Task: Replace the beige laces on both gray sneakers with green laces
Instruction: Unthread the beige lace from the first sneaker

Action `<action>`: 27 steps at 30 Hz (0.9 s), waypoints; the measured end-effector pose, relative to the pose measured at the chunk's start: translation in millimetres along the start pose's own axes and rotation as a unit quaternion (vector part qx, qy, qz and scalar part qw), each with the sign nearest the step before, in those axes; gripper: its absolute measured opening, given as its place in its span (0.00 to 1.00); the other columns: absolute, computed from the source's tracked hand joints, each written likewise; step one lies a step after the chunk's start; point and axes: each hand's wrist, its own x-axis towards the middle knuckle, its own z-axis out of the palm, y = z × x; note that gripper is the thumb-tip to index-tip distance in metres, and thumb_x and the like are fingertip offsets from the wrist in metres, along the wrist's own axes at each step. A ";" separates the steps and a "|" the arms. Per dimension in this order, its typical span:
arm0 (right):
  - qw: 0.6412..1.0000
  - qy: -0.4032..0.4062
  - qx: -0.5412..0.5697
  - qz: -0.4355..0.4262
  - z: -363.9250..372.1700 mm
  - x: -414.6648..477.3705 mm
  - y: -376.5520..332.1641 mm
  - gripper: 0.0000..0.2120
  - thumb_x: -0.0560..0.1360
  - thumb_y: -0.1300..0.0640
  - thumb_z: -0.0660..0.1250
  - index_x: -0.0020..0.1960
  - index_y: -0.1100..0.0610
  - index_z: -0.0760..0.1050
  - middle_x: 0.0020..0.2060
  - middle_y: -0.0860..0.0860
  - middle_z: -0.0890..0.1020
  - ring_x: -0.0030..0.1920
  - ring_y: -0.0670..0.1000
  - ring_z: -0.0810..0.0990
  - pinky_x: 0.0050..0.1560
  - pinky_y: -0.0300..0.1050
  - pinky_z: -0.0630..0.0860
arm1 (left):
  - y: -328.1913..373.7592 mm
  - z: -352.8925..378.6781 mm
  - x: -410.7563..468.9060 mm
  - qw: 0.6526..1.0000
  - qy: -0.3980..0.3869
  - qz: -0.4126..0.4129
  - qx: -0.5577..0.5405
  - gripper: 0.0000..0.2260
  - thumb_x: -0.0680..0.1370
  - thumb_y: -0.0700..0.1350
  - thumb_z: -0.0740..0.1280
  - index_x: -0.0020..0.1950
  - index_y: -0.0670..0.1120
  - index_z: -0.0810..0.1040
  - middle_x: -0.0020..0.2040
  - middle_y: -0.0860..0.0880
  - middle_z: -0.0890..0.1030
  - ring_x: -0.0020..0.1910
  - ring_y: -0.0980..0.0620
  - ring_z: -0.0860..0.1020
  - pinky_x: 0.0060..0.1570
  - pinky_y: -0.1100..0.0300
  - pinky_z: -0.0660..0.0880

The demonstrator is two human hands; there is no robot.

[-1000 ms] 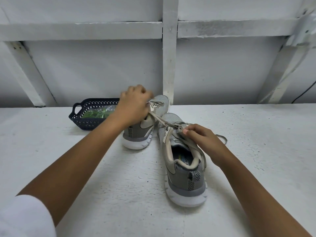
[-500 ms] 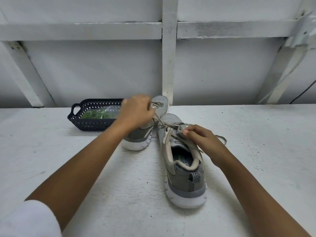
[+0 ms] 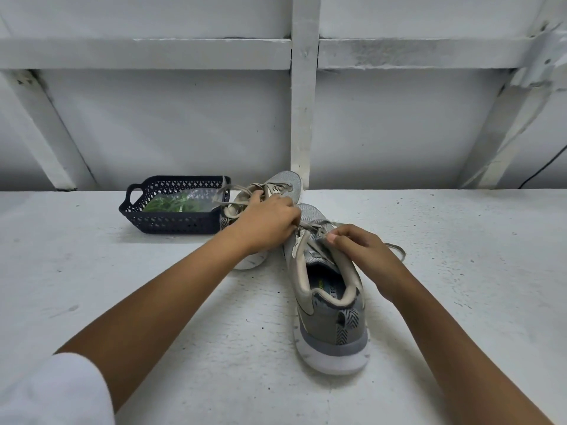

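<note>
Both forearms reach forward, the left hand (image 3: 270, 222) gripping the beige lace (image 3: 319, 224) with curled fingers, the right hand (image 3: 365, 256) just beside it pinching the gray sneaker (image 3: 331, 320).

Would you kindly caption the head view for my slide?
Left hand grips the beige lace, right hand holds the nearer gray sneaker; green laces lie in the basket.

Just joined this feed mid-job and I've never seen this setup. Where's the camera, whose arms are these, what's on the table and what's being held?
No machine: these are a person's bare arms, filmed by one head-worn camera looking down. On the white table stand the near sneaker and the far sneaker, both gray, beside a dark basket holding bagged green laces. The left hand grips the near sneaker's beige lace at the eyelets; the right hand pinches that sneaker's upper beside the tongue.
</note>
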 end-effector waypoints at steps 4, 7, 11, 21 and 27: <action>1.000 -0.002 0.002 -0.001 -0.6 1.1 2.3 0.04 0.76 0.52 0.66 0.43 0.50 0.78 0.43 0.47 0.81 0.45 0.45 0.78 0.49 0.40 0.72 | -3.9 -1.0 0.8 0.999 0.019 -0.029 -0.006 0.10 0.79 0.48 0.57 0.55 0.48 0.76 0.57 0.50 0.75 0.61 0.49 0.71 0.67 0.45 0.58; 1.000 -0.003 0.003 0.000 -0.7 2.0 3.8 0.04 0.75 0.52 0.67 0.43 0.49 0.79 0.44 0.47 0.82 0.46 0.45 0.79 0.52 0.41 0.73 | -16.7 -6.5 -1.4 0.992 0.087 -0.087 -0.033 0.09 0.78 0.46 0.58 0.52 0.46 0.75 0.54 0.49 0.76 0.58 0.48 0.72 0.66 0.45 0.58; 1.000 -0.004 0.008 -0.003 -0.7 1.9 3.0 0.05 0.75 0.52 0.67 0.41 0.48 0.79 0.42 0.46 0.82 0.44 0.44 0.79 0.50 0.40 0.72 | -36.6 -9.5 -7.1 0.977 0.149 -0.145 -0.045 0.08 0.77 0.45 0.60 0.50 0.44 0.75 0.51 0.47 0.76 0.54 0.46 0.73 0.59 0.49 0.62; 1.000 0.002 0.007 0.002 0.5 1.8 2.9 0.04 0.75 0.52 0.67 0.42 0.49 0.78 0.42 0.46 0.81 0.45 0.44 0.78 0.49 0.39 0.72 | -24.9 -13.6 -20.1 0.993 0.103 -0.055 -0.035 0.16 0.76 0.48 0.61 0.63 0.51 0.74 0.64 0.50 0.70 0.66 0.50 0.66 0.69 0.42 0.53; 1.000 0.002 0.003 -0.001 0.7 1.8 2.9 0.04 0.75 0.53 0.67 0.42 0.49 0.78 0.43 0.48 0.82 0.46 0.45 0.79 0.49 0.40 0.72 | 0.6 -2.5 -7.7 0.999 0.009 -0.006 0.033 0.13 0.81 0.51 0.57 0.59 0.50 0.77 0.59 0.51 0.75 0.63 0.51 0.70 0.67 0.43 0.57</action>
